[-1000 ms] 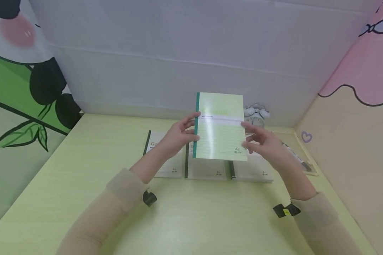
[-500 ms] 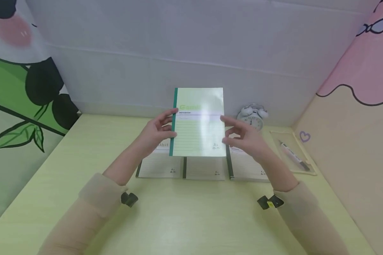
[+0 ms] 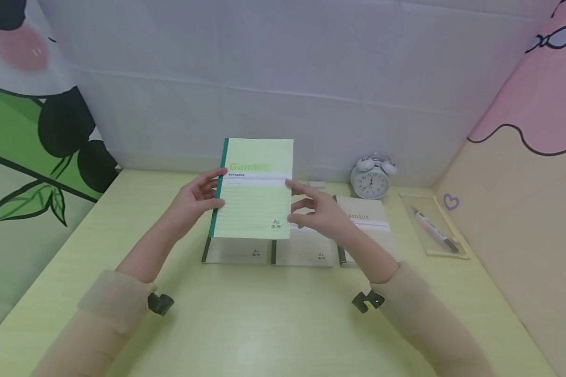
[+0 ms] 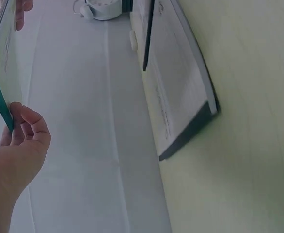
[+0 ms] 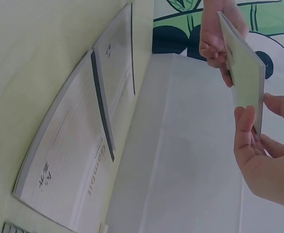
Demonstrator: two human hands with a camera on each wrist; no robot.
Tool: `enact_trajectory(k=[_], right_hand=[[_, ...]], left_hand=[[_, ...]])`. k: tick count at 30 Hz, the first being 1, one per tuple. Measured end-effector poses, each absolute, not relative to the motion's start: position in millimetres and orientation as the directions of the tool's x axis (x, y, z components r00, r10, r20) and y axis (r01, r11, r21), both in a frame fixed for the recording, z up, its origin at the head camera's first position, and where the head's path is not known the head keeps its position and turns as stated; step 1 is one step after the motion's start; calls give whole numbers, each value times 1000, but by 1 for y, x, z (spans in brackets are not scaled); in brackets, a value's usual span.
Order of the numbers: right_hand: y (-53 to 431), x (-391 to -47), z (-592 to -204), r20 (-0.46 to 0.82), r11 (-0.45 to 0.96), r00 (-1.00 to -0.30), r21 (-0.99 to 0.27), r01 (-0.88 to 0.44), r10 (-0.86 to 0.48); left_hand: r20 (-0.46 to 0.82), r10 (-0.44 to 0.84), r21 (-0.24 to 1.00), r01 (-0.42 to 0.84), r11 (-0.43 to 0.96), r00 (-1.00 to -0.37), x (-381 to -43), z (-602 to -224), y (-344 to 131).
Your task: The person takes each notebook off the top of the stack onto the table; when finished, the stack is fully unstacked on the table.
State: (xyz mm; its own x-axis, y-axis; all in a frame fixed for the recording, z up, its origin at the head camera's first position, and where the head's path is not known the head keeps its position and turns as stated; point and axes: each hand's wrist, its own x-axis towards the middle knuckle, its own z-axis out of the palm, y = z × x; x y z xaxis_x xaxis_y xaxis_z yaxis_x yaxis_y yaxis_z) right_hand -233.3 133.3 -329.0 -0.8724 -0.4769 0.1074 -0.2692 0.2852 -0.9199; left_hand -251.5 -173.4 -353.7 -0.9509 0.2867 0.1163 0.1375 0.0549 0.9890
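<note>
A light green notebook (image 3: 257, 209) with a dark green spine is held up in the air, tilted toward the head camera. My left hand (image 3: 186, 207) pinches its spine edge, thumb in front. On the opposite edge, my right hand (image 3: 318, 212) grips it between thumb and fingers; the right wrist view shows this grip on the notebook (image 5: 248, 73) too. Below lie a left grey-white notebook (image 3: 236, 252) and a middle one (image 3: 306, 250), both partly covered from the head view. A right-hand notebook (image 3: 365, 217) lies beside them, partly behind my right forearm.
A white twin-bell alarm clock (image 3: 370, 180) stands at the back of the table. To its left is a small white block (image 3: 317, 184). A shallow tray (image 3: 445, 256) holding a pen (image 3: 434, 229) lies at right. A pale wall (image 3: 264, 78) rises behind.
Both hands have carried the green notebook leftward, from over the middle and right notebooks to over the left and middle ones. The clock and right notebook are now more exposed.
</note>
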Motion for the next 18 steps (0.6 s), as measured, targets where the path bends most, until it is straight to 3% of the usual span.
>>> enact_trajectory(k=[18], right_hand=[[51,-243,-362,18,312,-862,-928,-203,-507]], left_hand=[[15,263,975,72,210,-965,-262,-388,-258]])
